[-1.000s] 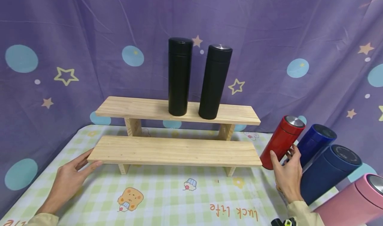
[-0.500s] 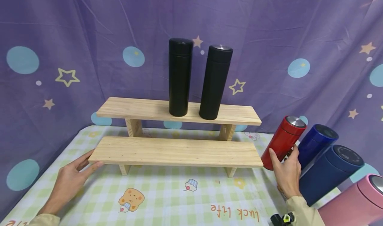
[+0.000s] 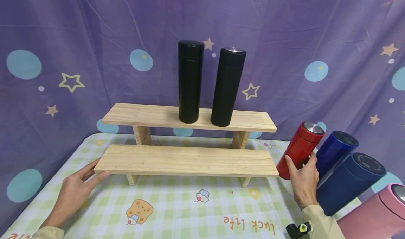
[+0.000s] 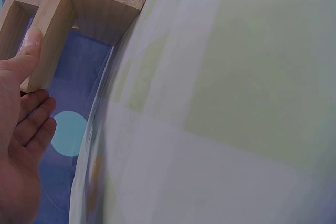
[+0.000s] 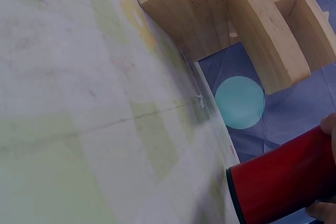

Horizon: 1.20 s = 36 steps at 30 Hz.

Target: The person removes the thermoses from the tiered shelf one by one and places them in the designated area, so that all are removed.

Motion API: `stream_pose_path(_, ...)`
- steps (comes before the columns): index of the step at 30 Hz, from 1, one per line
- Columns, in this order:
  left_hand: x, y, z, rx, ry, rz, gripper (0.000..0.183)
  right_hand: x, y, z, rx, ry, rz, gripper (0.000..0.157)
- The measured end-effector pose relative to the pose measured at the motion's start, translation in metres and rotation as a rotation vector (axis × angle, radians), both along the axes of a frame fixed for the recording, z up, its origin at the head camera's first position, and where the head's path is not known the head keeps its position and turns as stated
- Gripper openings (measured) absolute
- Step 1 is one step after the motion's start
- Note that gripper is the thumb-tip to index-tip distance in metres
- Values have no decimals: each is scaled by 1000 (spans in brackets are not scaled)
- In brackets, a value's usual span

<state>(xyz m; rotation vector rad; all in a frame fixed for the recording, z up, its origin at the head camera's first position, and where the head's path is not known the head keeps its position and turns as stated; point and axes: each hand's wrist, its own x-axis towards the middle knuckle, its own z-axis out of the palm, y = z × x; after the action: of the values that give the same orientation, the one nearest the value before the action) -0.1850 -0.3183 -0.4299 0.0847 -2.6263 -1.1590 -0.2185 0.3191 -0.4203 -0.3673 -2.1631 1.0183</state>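
My left hand (image 3: 74,188) holds the left end of the lower wooden shelf board (image 3: 186,159). In the left wrist view its thumb (image 4: 32,43) lies on the board's edge, with the other fingers around the end. At the right, my right hand (image 3: 304,181) grips a red thermos bottle (image 3: 299,149) with a silver lid. The bottle is upright; its dark base rim (image 5: 235,195) is at the tablecloth, and I cannot tell if it touches. Two black thermos bottles, one left (image 3: 190,84) and one right (image 3: 227,87), stand on the upper board (image 3: 142,114).
Right of my right hand stand a bright blue bottle (image 3: 333,152), a navy bottle (image 3: 348,182) and a pink bottle (image 3: 373,214), close together. A checked tablecloth (image 3: 177,211) covers the table. Behind it hangs a purple patterned curtain (image 3: 95,27).
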Motion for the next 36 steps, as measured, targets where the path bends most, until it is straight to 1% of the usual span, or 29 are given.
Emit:
stream_pose_path(8,0,0,-1,-2,10,0,77,1,3,-1,54,33,8,78)
stream_pose_path(11,0,1,0,1,15,3,76,1,3,-1,60,41,7,77)
stream_pose_path(19,-1,-1,1,1,-24,8,79,2,3,-2,67,52,19,74)
stream_pose_path(29,-2,2,0,-12,0,9,78,4,4,0,72,49,10,74)
stream_pose_path(36,-1,-2,-1,-8,-18,4,78,4,4,4,84,77,17,74)
